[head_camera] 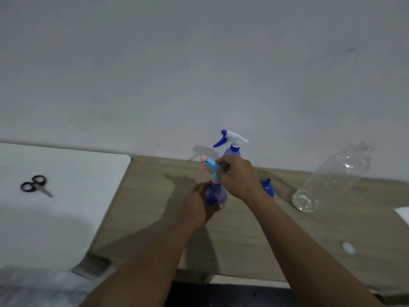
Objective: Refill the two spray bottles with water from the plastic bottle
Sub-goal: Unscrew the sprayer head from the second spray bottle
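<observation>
A small purple spray bottle point(214, 194) with a pink and light-blue trigger head point(209, 166) stands at the middle of the wooden table. My left hand point(195, 204) wraps its body from the left. My right hand point(238, 177) grips the trigger head from the right. Behind them a second purple spray bottle point(232, 149) with a white and blue head stands near the wall. A clear plastic bottle point(329, 180) without a cap stands upright to the right. A blue funnel point(267, 187) rests on the table, partly hidden by my right wrist.
Black-handled scissors point(35, 186) lie on a white table point(66, 218) at the left, which adjoins the wooden table point(243, 240). A white bottle cap point(348, 248) lies at the front right. A white sheet corner point(402, 214) shows at the right edge. A grey wall is behind.
</observation>
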`<control>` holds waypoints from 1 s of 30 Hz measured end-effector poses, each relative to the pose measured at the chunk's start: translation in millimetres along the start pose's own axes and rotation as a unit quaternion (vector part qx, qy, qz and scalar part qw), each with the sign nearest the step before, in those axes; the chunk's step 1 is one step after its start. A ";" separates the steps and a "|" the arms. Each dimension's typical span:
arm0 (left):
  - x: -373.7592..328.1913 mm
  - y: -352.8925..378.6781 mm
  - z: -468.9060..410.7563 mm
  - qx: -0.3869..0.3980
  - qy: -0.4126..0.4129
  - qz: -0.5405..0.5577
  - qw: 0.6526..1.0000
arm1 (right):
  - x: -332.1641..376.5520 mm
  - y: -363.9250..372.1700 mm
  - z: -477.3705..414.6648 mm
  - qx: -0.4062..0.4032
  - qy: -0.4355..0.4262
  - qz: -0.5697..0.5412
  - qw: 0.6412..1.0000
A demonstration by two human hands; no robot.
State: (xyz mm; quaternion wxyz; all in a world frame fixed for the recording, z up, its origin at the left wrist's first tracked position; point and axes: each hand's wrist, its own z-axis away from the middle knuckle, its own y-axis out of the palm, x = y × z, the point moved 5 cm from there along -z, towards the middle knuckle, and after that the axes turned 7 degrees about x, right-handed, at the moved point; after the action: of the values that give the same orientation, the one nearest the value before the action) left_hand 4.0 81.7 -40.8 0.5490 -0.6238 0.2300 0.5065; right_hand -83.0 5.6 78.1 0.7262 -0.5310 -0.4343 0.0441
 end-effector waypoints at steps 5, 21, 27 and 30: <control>-21.4 46.5 22.6 0.032 0.028 -0.040 0.998 | -57.4 -13.9 52.6 -0.061 0.032 -0.144 0.987; -62.4 196.0 64.1 0.075 0.010 -0.108 0.991 | -209.9 -28.8 153.4 -0.102 0.065 -0.320 0.940; -66.8 208.2 58.8 0.044 0.003 -0.069 0.997 | -230.1 -15.2 156.3 -0.111 0.077 -0.392 0.910; -64.9 211.8 62.0 0.031 -0.012 -0.059 0.998 | -235.1 -6.0 157.4 -0.118 0.088 -0.363 0.920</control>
State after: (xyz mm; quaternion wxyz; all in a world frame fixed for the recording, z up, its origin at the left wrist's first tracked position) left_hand -222.8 59.4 -72.0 0.5994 -0.6130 0.2021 0.4734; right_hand -337.6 -5.1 -45.1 0.6599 -0.4204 -0.5336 -0.3209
